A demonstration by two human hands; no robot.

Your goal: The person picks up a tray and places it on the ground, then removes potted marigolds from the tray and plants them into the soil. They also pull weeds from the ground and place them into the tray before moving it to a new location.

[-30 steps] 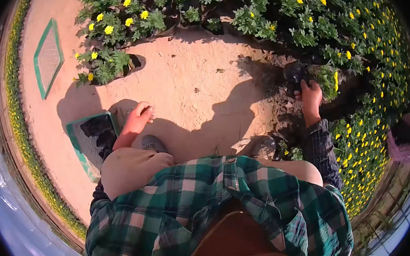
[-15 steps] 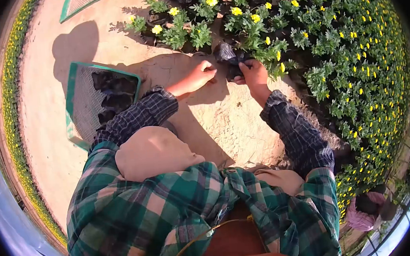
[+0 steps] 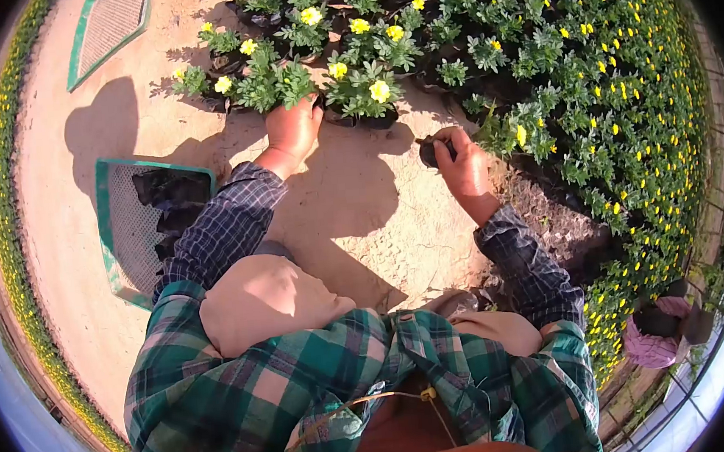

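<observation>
My left hand reaches into the front row of yellow marigolds. Its fingers are closed at the base of a leafy marigold plant in a black bag, partly hidden by leaves. To the right, my right hand is closed on a small black plastic bag, held just above the bare ground beside the bed. Between the hands, another marigold with yellow blooms stands in its black bag.
A green-rimmed mesh crate holding black bags is at my left. Another crate lies farther off. Dense marigold rows fill the right side. A person in pink is at lower right.
My left hand has moved forward and left, onto a plant in the front row. My right hand has shifted slightly down with black plastic in it. The view has also shifted.
</observation>
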